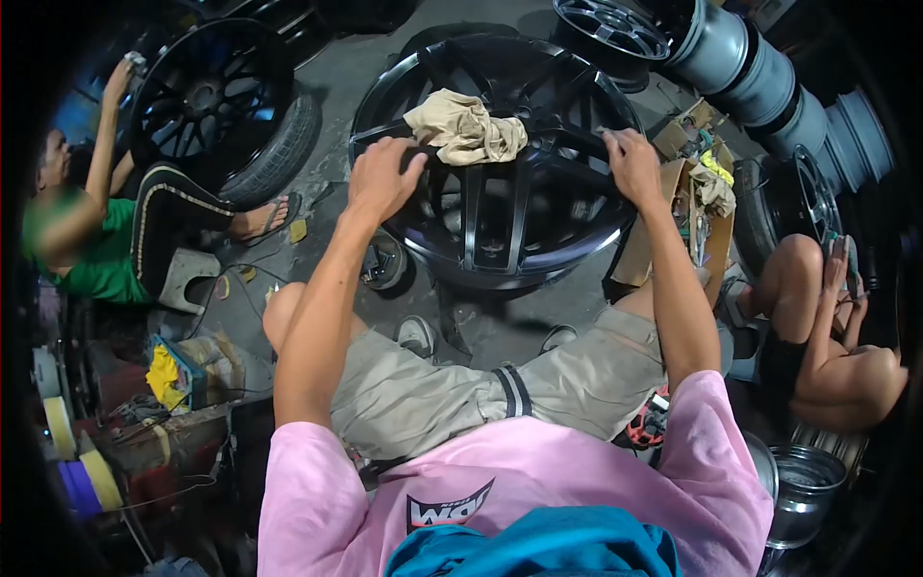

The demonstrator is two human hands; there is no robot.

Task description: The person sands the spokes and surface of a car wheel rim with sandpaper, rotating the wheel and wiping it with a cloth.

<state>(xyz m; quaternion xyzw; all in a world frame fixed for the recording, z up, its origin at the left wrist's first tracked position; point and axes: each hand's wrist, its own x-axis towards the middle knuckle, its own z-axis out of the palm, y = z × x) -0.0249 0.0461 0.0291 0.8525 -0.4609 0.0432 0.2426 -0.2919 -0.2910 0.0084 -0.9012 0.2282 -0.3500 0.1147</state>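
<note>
A large black multi-spoke wheel rim (495,226) lies face up in front of my knees. On its spokes rests a crumpled beige cloth (466,130), left of the hub. My left hand (385,176) is at the rim's left edge, thumb and fingers apart, close to the cloth but not visibly holding it. At the right edge of the rim is my right hand (632,165), its fingers bent over the edge and slightly blurred; whether they grip something small is hard to see.
A person in green (106,231) sits at the left beside a black wheel with a tire (279,154). Another person's knees and hands (817,288) show at the right. Cardboard box (659,226) stands right of the rim; silver rims (711,48) lie stacked behind.
</note>
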